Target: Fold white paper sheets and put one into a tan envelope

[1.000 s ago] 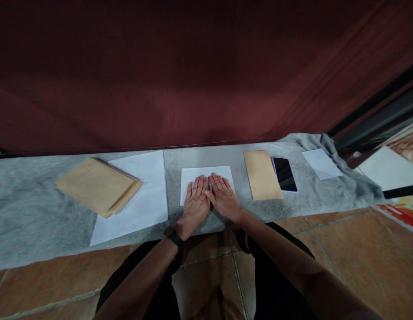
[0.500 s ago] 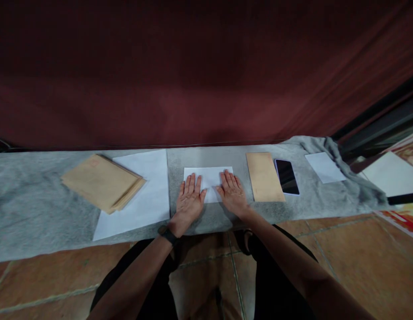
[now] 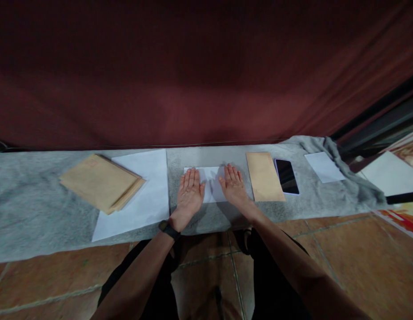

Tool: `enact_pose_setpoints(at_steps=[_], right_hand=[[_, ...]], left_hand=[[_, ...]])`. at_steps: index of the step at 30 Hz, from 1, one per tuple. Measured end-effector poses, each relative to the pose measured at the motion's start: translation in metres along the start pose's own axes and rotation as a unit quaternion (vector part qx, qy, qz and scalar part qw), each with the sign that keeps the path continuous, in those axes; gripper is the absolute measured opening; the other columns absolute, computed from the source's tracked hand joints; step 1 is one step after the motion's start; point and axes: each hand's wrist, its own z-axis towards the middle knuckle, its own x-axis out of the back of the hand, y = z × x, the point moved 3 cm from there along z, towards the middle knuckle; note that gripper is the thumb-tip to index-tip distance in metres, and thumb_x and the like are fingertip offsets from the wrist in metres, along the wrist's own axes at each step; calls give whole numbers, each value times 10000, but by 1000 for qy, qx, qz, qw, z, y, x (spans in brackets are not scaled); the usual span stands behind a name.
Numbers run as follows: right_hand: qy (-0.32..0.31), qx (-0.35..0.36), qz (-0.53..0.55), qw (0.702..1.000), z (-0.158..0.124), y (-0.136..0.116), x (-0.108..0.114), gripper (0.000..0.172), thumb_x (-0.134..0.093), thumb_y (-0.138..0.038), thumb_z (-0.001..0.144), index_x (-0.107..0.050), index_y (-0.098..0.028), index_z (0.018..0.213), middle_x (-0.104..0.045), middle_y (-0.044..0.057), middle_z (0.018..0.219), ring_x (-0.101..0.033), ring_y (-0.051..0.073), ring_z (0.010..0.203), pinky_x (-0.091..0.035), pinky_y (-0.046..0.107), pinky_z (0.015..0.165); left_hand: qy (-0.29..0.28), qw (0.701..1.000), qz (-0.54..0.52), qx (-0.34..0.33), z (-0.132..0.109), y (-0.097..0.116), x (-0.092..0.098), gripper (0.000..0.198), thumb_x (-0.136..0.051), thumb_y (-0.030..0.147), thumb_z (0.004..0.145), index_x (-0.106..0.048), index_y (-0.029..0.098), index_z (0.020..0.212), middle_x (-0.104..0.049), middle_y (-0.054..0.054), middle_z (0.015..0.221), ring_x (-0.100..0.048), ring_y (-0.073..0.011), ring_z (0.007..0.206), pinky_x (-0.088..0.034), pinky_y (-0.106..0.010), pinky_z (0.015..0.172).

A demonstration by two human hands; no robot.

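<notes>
A white sheet of paper [image 3: 213,184], apparently folded, lies crosswise on the grey cloth in front of me. Over its left end is my left hand [image 3: 190,192], palm down with fingers stretched out and a dark watch on the wrist. My right hand [image 3: 234,186] is over the right end, also flat with straight fingers. Both hands cover parts of the sheet; whether they press on it or hover just above, I cannot tell. Neither hand grips anything. A brown envelope [image 3: 264,177] lies just right of my right hand.
Left of my hands, a stack of brown envelopes [image 3: 99,182] rests partly on larger white paper [image 3: 144,195]. A phone [image 3: 286,177] touches the single envelope's right side. Farther right lies a small white sheet [image 3: 324,167]. Behind the grey cloth [image 3: 36,204] hangs a dark red curtain [image 3: 206,111].
Both hands have shifted slightly: the right a little to the right and away from me, the left slightly away from me. More of the sheet shows between them. The sheet has stayed in place.
</notes>
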Motion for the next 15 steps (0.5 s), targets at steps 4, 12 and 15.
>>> enact_pose_setpoints(at_steps=[4, 12, 15], right_hand=[[-53, 55, 46, 996, 7, -28, -2, 605, -218, -391, 1105, -413, -70, 1578, -367, 168, 1660, -296, 270, 1570, -233, 495, 1282], [-60, 47, 33, 997, 14, -38, -8, 581, -242, -391, 1110, -433, -95, 1572, -372, 130, 1664, -315, 257, 1560, -198, 468, 1291], [-50, 51, 27, 997, 14, -36, -10, 589, -226, -403, 1109, -426, -111, 1580, -366, 128, 1666, -315, 269, 1559, -202, 494, 1285]], left_hand=[[-39, 998, -18, -50, 8, 18, -6, 608, -286, 279, 1034, -345, 54, 1596, -376, -167, 1658, -248, -268, 1584, -226, -492, 1296], [-85, 994, 18, -64, 18, 27, -17, 624, -291, 185, 998, -313, 35, 1603, -306, -177, 1690, -191, -281, 1599, -147, -510, 1307], [-88, 993, 17, -72, 19, 24, -18, 618, -273, 197, 1009, -311, 50, 1608, -313, -169, 1689, -180, -279, 1602, -134, -522, 1304]])
